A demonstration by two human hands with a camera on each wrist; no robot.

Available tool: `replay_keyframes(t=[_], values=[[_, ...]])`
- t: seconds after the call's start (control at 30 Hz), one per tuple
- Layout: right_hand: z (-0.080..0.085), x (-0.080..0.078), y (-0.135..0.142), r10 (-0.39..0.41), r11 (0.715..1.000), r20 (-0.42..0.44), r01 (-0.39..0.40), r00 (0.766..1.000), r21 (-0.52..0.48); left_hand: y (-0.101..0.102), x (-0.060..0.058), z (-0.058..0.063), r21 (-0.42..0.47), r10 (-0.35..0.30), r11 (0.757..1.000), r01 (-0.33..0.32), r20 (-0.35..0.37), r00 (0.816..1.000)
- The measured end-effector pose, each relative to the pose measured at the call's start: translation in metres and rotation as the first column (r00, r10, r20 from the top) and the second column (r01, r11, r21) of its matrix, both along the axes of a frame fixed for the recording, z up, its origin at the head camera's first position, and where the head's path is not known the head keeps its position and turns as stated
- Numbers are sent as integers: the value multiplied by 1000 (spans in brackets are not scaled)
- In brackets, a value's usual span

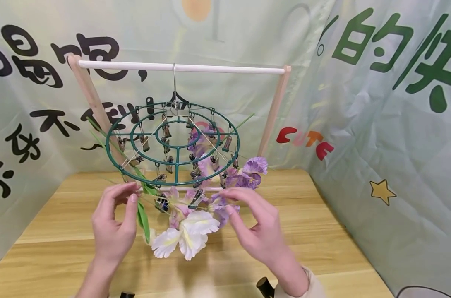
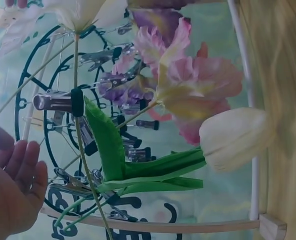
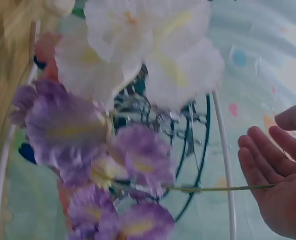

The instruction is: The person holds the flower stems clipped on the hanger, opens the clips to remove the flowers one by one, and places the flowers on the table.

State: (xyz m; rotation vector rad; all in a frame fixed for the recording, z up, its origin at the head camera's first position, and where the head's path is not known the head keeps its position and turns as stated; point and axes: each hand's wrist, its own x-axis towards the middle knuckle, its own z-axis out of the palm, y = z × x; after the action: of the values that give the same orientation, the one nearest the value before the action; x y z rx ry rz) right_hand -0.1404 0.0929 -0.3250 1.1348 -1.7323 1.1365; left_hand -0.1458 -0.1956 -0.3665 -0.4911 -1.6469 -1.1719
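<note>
A green round clip hanger with several dangling metal clips hangs by its hook. Artificial flowers hang among the clips: a white iris at the front, pink and purple ones behind. In the left wrist view, a clip overlaps a thin stem near a white tulip with green leaves. My left hand hovers at the hanger's front left, thumb and fingers apart, holding nothing. To the right, my right hand has loosely bent fingers beside a purple flower.
A rack with a white top bar and wooden side posts carries the hanger over a wood-grain table. Printed cloth encloses the back and sides. Two dark cylindrical ends show at the bottom edge.
</note>
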Motion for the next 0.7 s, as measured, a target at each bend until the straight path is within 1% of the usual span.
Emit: replay_keyframes(t=[0.07,0.17,0.3,0.37,0.53,0.6,0.63,0.7], values=[[-3,2,-6,-6,998,26,4,1000,59,-1,-1,-3,-49,-9,999,10,13,1000],[-9,2,-14,-3,989,79,-8,997,145,-3,-3,-6,-97,-49,994,52,33,998],[-17,2,-23,-33,965,148,-7,988,261,-4,-3,-7,-129,-111,984,121,81,991],[-20,3,-28,-54,953,197,-9,979,304,-5,-3,-8,-144,-126,979,143,119,985],[-25,2,-43,-70,936,334,-54,940,348,-6,0,-8,-187,-134,967,176,217,967],[-27,0,-49,-77,930,360,-63,930,362,-6,0,-9,-202,-137,962,183,222,965],[-29,-1,-51,-78,927,367,-69,927,370,-6,-1,-9,-214,-136,960,181,208,969],[-31,-3,-57,-84,919,378,-75,922,387,-6,-2,-10,-232,-133,956,180,203,970]])
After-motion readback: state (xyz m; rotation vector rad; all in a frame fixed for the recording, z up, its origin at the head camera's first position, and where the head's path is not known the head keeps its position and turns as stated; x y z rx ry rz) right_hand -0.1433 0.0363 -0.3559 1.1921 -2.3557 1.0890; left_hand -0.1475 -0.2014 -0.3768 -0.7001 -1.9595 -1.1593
